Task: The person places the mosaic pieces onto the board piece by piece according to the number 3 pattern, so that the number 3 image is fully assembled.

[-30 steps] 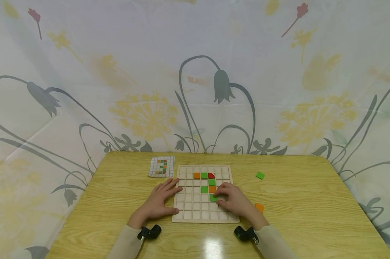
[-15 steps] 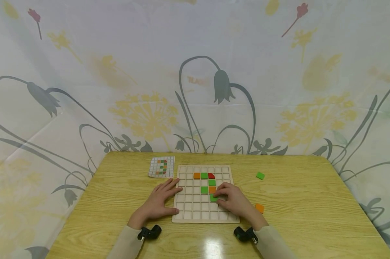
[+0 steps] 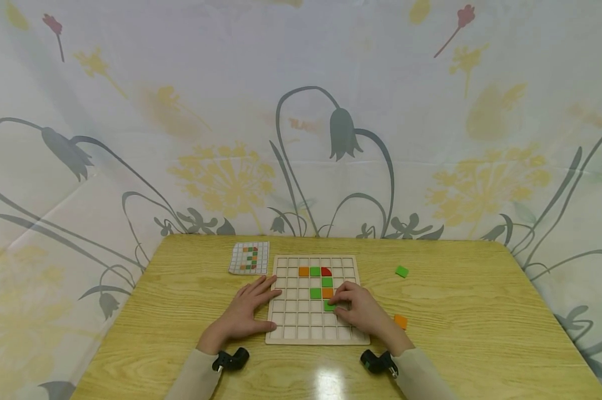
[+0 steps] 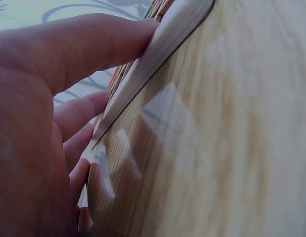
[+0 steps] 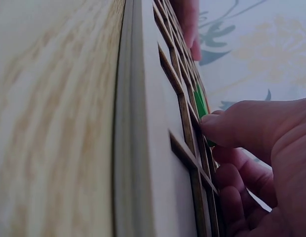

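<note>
A pale wooden grid board (image 3: pixel 297 332) lies on the table in the head view. My right hand (image 3: pixel 363 311) pinches a green square tile (image 3: pixel 328 306) between thumb and fingers at a cell just below an orange tile (image 3: pixel 328 293). The right wrist view shows that green tile (image 5: pixel 200 103) tilted against the grid's ribs, its near end at the thumb tip. My left hand (image 3: pixel 245 310) is spread at the board's left edge, fingers straight. In the left wrist view its thumb (image 4: pixel 118 42) rests on the rim. Green, orange and red tiles sit in cells farther up, the red one (image 3: pixel 326 271) round-cornered.
A paper card (image 3: pixel 249 258) with a printed coloured grid pattern lies behind my left hand. To the board's right are a loose green tile (image 3: pixel 402 271) and a loose orange tile (image 3: pixel 401 321), the latter beside my right wrist. A flower-printed curtain hangs behind the table (image 3: pixel 461 311).
Both hands keep nearly the same place. The green tile in my right fingers has barely shifted at its cell.
</note>
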{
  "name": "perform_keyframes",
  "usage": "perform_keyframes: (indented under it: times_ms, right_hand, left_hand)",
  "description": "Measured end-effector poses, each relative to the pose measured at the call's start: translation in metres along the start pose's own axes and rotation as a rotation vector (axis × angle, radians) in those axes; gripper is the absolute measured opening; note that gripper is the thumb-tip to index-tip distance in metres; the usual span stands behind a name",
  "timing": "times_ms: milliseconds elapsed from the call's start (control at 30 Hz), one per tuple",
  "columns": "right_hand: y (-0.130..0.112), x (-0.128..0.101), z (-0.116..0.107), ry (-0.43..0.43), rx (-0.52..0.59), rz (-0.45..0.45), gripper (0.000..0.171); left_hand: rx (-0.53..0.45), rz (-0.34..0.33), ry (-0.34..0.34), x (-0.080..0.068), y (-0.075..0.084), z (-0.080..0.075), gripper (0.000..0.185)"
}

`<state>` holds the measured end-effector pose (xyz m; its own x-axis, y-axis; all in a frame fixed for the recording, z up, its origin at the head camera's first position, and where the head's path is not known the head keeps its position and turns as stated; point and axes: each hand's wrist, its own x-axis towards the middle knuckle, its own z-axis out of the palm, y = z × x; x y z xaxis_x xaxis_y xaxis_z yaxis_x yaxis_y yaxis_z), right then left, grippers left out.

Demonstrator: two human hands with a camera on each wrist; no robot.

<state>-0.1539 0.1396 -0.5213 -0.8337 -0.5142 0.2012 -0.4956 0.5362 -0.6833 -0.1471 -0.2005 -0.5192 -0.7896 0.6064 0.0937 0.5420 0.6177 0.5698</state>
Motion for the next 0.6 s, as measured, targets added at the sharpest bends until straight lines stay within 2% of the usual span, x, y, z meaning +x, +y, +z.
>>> perform_keyframes:
  times_ms: [600]
  right_hand:
    - [-0.0027,0.0006,-0.0006,-0.018,0.024,0.042,0.012]
  left_hand:
    - [-0.003,-0.001,0.001,0.0003,0.0003,0.0001,0.075]
